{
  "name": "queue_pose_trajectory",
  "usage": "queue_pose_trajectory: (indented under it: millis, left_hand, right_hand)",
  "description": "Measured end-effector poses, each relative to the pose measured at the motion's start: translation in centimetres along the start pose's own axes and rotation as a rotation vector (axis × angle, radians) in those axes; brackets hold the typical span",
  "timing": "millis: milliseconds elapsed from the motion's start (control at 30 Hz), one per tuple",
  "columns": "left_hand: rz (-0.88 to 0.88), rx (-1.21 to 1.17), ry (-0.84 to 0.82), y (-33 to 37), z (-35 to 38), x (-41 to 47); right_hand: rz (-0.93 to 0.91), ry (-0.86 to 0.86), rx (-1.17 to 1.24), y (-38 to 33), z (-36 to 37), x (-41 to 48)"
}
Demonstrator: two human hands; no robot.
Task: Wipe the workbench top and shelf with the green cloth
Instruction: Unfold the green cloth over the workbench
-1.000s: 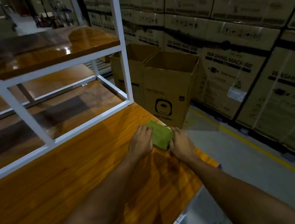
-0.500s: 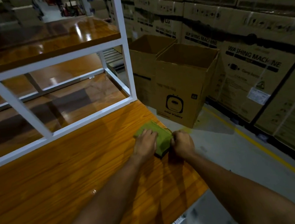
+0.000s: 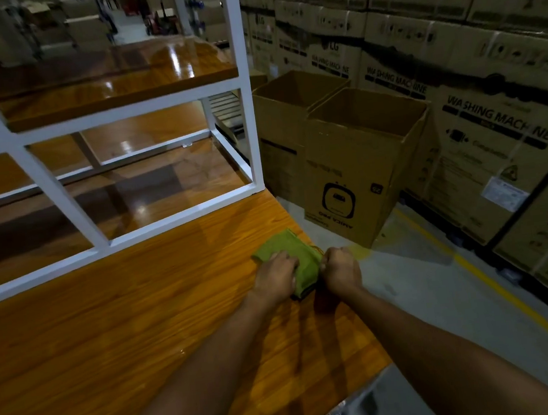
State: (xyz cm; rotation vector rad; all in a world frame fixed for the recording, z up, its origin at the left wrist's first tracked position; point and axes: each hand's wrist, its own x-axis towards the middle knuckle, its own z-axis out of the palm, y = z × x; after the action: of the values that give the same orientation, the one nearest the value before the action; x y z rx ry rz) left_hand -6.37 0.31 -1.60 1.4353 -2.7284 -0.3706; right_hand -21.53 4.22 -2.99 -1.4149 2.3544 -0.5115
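- Upper left: shelf (image 3: 119, 85) in its white frame (image 3: 245, 83), same as half a second ago.
- Lower left: workbench top (image 3: 108, 331), glossy wood.
- Centre: left hand (image 3: 276, 276) knuckles-up, fingers curled onto the green cloth (image 3: 301, 255), gripping its left side.
- Folded up at the bench's right edge, barely budged since before.
- Just right: right hand (image 3: 340, 268) clenched, pinching the cloth's right edge.
- Further right: open box (image 3: 357, 169), upside-down print, can't make it out.
- Far right: stacked cartons (image 3: 498, 131), "WASHING MACHINE" and "LG".
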Motion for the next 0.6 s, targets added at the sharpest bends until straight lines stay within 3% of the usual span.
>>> queue_pose_trajectory:
  millis: [267, 400, 600]
  left_hand:
    - [0.066, -0.125, 0.155, -0.6, -2.1, -0.4]
    - [0.059, -0.301, 0.152, -0.8, -4.3, -0.2]
    - [0.08, -0.408, 0.203, -1.8, -8.1, -0.3]
  right_hand:
    - [-0.148, -0.039, 0.031, -2.3, -1.7, -0.5]
    - [-0.295, -0.083, 0.12, -3.9, -3.2, -1.1]
    - [-0.349, -0.034, 0.212, -7.7, -6.7, -1.8]
